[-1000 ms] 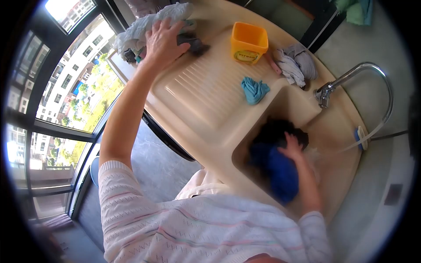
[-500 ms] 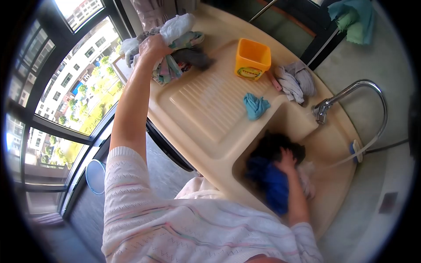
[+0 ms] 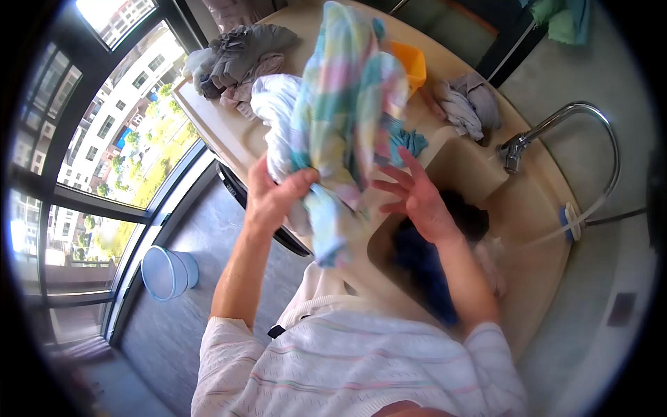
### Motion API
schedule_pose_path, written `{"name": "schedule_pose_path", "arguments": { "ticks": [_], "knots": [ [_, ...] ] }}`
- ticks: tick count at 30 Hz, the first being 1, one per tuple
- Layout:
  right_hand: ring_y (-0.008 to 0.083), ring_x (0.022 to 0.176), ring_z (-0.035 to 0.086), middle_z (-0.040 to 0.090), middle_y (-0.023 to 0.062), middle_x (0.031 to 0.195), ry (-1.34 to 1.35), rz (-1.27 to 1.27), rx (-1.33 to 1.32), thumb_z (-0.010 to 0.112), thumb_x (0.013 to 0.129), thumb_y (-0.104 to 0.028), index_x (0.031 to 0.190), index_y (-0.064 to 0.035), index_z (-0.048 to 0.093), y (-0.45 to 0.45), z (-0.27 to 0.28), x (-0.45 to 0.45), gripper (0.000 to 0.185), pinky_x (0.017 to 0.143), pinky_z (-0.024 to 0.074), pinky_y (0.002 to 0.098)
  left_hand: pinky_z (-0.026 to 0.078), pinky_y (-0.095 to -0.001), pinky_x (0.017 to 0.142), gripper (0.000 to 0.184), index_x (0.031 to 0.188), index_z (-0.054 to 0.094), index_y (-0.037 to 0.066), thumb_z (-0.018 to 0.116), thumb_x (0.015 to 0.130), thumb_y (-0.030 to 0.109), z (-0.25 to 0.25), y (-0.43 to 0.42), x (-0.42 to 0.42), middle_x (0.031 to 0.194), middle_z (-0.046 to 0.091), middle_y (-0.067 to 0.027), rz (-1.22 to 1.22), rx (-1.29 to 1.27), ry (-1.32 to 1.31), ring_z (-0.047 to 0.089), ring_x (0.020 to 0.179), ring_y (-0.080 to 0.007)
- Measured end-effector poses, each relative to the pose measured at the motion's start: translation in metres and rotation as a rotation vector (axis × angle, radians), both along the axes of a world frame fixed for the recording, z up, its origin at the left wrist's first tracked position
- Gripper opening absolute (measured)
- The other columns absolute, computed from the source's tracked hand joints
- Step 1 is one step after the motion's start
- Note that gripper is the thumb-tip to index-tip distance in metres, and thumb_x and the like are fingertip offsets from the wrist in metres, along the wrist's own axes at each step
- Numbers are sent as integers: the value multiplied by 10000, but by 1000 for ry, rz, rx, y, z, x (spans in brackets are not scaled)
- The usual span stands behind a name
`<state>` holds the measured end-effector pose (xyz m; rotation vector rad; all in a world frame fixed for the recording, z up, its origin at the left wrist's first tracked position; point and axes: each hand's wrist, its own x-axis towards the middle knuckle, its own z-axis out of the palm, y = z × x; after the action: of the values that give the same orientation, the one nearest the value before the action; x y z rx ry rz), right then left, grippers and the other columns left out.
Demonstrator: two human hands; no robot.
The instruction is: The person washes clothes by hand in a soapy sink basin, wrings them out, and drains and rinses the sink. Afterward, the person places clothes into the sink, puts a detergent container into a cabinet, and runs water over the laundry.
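Observation:
My left hand (image 3: 278,194) is closed on a pastel checked cloth (image 3: 337,104), which hangs in front of me over the ridged counter. A white cloth (image 3: 278,115) is bunched up with it. Just right of the checked cloth, my right hand (image 3: 417,198) has its fingers spread and holds nothing. Below it, dark blue clothes (image 3: 424,271) and a black cloth (image 3: 462,212) lie in the sink (image 3: 472,163). A heap of grey clothes (image 3: 243,59) sits at the counter's far left. The small teal cloth (image 3: 410,141) is partly hidden behind the checked cloth.
Behind the raised cloth is a yellow tub (image 3: 410,62). Grey cloths (image 3: 469,104) lie between it and the chrome tap (image 3: 514,149). A brush (image 3: 571,221) stands at the sink's right edge. On the floor at left is a blue bucket (image 3: 167,272).
My left hand has come back from the far-left heap with the checked and white cloths. My right hand has lifted off the clothes in the sink and moved up and left.

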<state>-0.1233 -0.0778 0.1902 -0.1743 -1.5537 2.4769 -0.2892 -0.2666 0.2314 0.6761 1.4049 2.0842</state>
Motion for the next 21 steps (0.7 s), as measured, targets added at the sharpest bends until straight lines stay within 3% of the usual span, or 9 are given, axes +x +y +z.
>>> {"name": "schedule_pose_path", "arguments": {
  "ticks": [3,5,7,9,11,16,19,20,21],
  "knots": [
    [168,1215,341,378,58,1312,205,7,-25,708,706,-430,1376,-46,186,-9,17,-4,931,923,383,319,489,-316,701,427,1013,536,-43,721,701,181,2,12,56,890,610,-115,-138,-53,372,607,778,-221],
    [167,1192,364,396,55,1287,177,-150,267,725,683,-415,1358,-29,209,2,28,8,934,940,361,313,479,-348,709,586,1051,518,-30,760,646,317,14,21,78,953,569,-163,-119,-233,995,595,817,-302],
    [180,1186,376,407,63,1278,82,-255,350,732,666,-395,1338,-34,240,17,37,36,907,935,363,317,452,-382,698,577,1033,522,-20,744,642,341,14,32,95,905,527,-185,-292,-235,979,556,793,-357],
    [194,1180,387,418,71,1270,-26,-339,454,739,650,-374,1318,-40,271,32,45,74,881,931,366,321,434,-399,694,547,968,522,-17,729,637,366,15,51,115,847,520,-164,-280,-29,1075,536,775,-351],
    [208,1175,399,428,80,1262,-152,-390,584,745,634,-354,1298,-46,302,42,53,117,856,926,368,325,424,-409,686,457,844,489,-5,703,650,349,5,69,129,802,521,-171,-565,-11,1067,534,784,-356],
    [243,1160,429,455,100,1241,-501,-368,858,762,592,-302,1248,-61,380,58,56,193,796,914,374,334,463,-386,700,347,932,581,60,688,677,269,-1,96,110,881,574,-118,-1001,-228,1135,570,824,-298],
    [263,1151,446,471,112,1229,-805,-312,995,772,568,-272,1218,-69,427,61,-6,204,764,907,377,339,423,-393,825,399,1032,580,113,684,670,245,-2,113,50,1048,547,-96,-193,-399,1299,519,986,-288],
    [307,1225,357,371,108,1328,-934,-268,1267,764,563,-252,1256,-114,402,69,-71,225,794,943,345,422,374,-440,879,478,1079,557,123,704,643,251,-6,121,24,1146,492,-103,-8,-526,1342,441,1089,-306],
    [297,1261,288,281,75,1386,-1052,-202,1353,770,536,-230,1282,-182,381,73,-135,247,843,956,300,501,350,-466,910,599,1155,517,142,720,616,309,-6,126,0,1239,430,-124,19,-693,1274,388,1151,-324]
  ]
}}
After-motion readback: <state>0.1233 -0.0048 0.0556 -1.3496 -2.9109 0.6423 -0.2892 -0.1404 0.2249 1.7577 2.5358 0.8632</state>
